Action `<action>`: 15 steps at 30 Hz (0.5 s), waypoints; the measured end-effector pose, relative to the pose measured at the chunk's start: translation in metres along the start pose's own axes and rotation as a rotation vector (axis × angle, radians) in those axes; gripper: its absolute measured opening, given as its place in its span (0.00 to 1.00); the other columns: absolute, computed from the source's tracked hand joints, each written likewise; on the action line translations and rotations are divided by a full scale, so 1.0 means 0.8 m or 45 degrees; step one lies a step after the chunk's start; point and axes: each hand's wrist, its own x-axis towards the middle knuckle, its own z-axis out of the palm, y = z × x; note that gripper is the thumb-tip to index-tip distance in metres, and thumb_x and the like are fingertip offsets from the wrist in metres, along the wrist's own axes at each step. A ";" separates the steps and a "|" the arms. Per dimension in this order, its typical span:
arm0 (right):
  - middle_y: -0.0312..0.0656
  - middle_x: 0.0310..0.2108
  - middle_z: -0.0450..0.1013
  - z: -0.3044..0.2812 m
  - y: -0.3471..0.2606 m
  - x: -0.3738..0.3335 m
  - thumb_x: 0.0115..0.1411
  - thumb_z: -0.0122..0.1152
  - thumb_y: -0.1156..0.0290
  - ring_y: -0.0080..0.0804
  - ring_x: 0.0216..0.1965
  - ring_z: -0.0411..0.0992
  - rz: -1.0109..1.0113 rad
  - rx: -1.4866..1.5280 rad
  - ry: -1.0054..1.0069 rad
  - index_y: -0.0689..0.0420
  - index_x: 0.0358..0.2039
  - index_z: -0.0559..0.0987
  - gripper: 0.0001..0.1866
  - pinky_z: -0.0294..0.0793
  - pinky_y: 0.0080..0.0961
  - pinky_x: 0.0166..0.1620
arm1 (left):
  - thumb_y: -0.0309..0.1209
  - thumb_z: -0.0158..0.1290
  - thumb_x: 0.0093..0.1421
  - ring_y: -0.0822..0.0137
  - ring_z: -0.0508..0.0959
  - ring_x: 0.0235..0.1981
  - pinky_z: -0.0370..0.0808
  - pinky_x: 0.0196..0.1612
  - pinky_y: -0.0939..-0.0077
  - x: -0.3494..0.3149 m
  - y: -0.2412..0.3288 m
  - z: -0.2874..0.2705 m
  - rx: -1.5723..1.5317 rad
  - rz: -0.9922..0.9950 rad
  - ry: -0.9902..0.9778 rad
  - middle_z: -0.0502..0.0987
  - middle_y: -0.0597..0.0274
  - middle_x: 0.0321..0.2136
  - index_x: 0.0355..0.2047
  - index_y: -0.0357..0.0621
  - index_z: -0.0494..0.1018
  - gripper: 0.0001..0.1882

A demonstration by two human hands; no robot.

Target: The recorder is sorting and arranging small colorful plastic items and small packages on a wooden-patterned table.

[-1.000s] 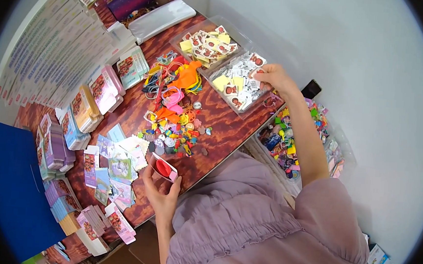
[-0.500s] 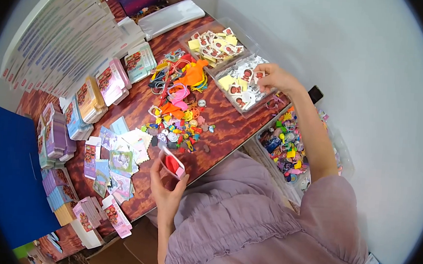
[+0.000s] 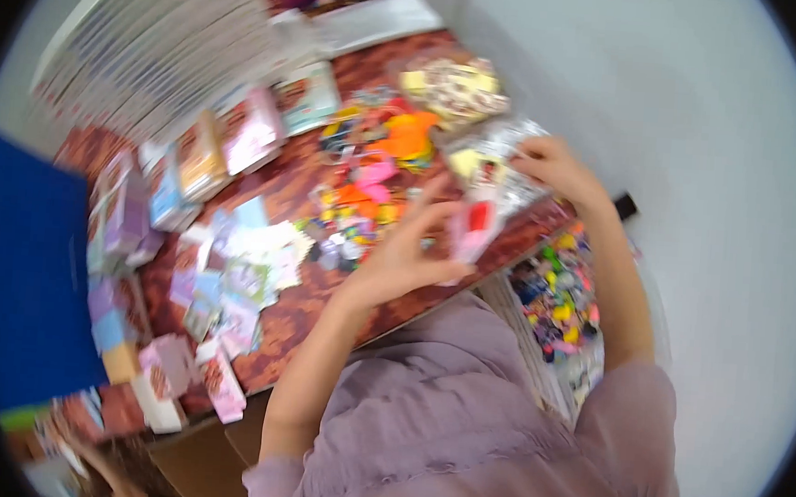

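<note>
My left hand (image 3: pixel 402 253) grips a small open-topped pink box (image 3: pixel 473 231) with something red inside, held above the near table edge. My right hand (image 3: pixel 560 172) has its fingers drawn together over a clear plastic bin (image 3: pixel 501 221). Small silver-white packets (image 3: pixel 515 194) and yellow pieces fill that bin. Blur hides what is between the right fingertips; a small packet with a dark picture (image 3: pixel 488 170) shows just beside them. Left of the box lie loose trinkets (image 3: pixel 359 207) in many colours, with an orange balloon-like piece (image 3: pixel 408 137) among them.
Another clear bin of yellow picture packets (image 3: pixel 455 88) stands behind. Stacked coloured boxes (image 3: pixel 203 166) line the table's left; loose cards (image 3: pixel 244 270) lie nearer. A tub of small toys (image 3: pixel 560 301) sits below the right edge. Another person's arm (image 3: pixel 110 473) shows at lower left.
My left hand has brought the pink box up and right, close to the packet bin. My right hand stays over that bin. The whole view has shifted and blurred.
</note>
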 end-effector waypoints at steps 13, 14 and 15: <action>0.29 0.29 0.73 -0.039 0.086 0.005 0.55 0.57 0.69 0.17 0.29 0.68 0.028 0.219 0.302 0.54 0.37 0.81 0.10 0.66 0.19 0.31 | 0.33 0.71 0.38 0.67 0.79 0.32 0.77 0.33 0.73 0.121 -0.012 0.043 -0.112 -0.118 -0.121 0.79 0.53 0.34 0.43 0.31 0.73 0.32; 0.29 0.29 0.73 -0.036 0.082 0.010 0.55 0.57 0.69 0.17 0.29 0.68 0.018 0.221 0.308 0.54 0.37 0.81 0.10 0.66 0.19 0.31 | 0.34 0.72 0.38 0.67 0.79 0.31 0.77 0.33 0.72 0.137 -0.032 0.048 -0.013 -0.006 -0.144 0.79 0.52 0.36 0.44 0.32 0.73 0.33; 0.32 0.31 0.74 -0.036 0.086 0.001 0.56 0.57 0.69 0.20 0.31 0.70 0.009 0.245 0.350 0.56 0.37 0.80 0.10 0.69 0.19 0.32 | 0.34 0.72 0.38 0.67 0.79 0.31 0.77 0.33 0.72 0.135 -0.033 0.049 -0.022 -0.001 -0.185 0.79 0.52 0.36 0.44 0.32 0.73 0.33</action>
